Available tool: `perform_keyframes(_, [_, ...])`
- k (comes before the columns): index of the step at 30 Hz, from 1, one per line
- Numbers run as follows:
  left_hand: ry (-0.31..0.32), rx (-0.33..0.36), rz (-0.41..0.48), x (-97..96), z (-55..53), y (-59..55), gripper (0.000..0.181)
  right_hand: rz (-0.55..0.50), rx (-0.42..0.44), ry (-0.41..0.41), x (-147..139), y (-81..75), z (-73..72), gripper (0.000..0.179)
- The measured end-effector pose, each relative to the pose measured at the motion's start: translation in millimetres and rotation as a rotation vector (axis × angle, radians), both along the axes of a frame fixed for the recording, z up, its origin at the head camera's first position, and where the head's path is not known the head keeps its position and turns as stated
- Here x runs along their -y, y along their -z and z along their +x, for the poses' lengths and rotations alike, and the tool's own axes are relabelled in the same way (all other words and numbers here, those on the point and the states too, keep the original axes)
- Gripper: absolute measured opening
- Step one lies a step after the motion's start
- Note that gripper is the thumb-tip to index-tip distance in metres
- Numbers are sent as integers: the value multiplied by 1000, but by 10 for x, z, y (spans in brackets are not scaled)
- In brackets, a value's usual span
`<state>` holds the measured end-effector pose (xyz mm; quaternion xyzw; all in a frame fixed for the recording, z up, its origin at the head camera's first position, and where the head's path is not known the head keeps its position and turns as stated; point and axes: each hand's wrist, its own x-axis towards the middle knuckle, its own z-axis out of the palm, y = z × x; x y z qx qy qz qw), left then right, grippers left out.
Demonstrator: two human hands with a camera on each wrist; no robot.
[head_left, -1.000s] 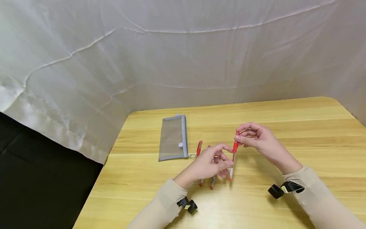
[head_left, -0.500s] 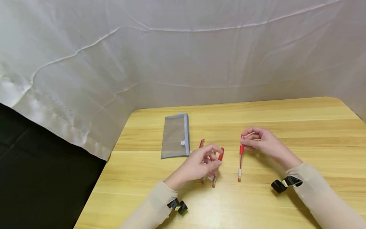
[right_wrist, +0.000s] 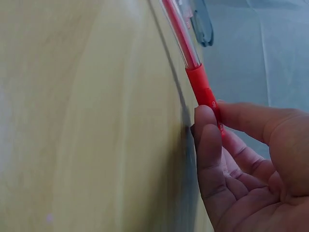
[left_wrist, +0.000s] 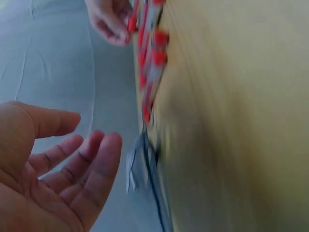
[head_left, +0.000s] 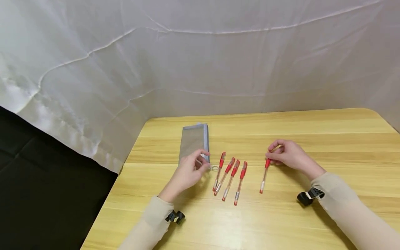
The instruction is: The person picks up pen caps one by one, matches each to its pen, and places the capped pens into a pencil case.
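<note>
My right hand [head_left: 289,154] pinches a red gel pen [head_left: 265,175] by its capped end, between thumb and fingers. In the right wrist view, the pen's red grip [right_wrist: 200,84] and clear barrel extend from the fingertips. My left hand [head_left: 189,170] hangs near the lower end of a grey mesh zipper pouch [head_left: 192,140], partly covering it. Its fingers are loosely bent with nothing between them, and in the left wrist view a gap separates the hand [left_wrist: 67,169] from the pouch [left_wrist: 149,169]. Several matching red pens [head_left: 232,178] lie side by side between the hands.
A small ring [head_left: 214,168] sticks out from the pouch's lower right corner. The wooden table [head_left: 343,139] has a far edge against a pale hanging cloth [head_left: 218,62]. Black cloth [head_left: 47,180] lies beyond the table at the left.
My left hand let go of a pen beside the others and moved left to the pouch, uncovering the row of pens. My right hand moved slightly right, away from the left hand, still holding its pen.
</note>
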<state>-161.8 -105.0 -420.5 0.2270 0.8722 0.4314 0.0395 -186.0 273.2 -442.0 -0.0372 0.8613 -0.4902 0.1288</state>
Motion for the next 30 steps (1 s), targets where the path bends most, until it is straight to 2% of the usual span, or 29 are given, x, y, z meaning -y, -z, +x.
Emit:
perform_keyframes(5, [-149,-82,-108,77,-119,-56,29,80,-22,8,1,-14,25,31])
perform_keyframes(9, [-220,-99,-158,80,-182,-87,33,105,-22,3,0,-9,56,30])
perform_keyframes(22, [-301,-122,-241,-106,-361,-120,38,150,-16,37,5,-22,125,32])
perform_keyframes(30, [-387,-39,-313,-245,-421,-76,55,115,-3,71,-26,-37,191,34])
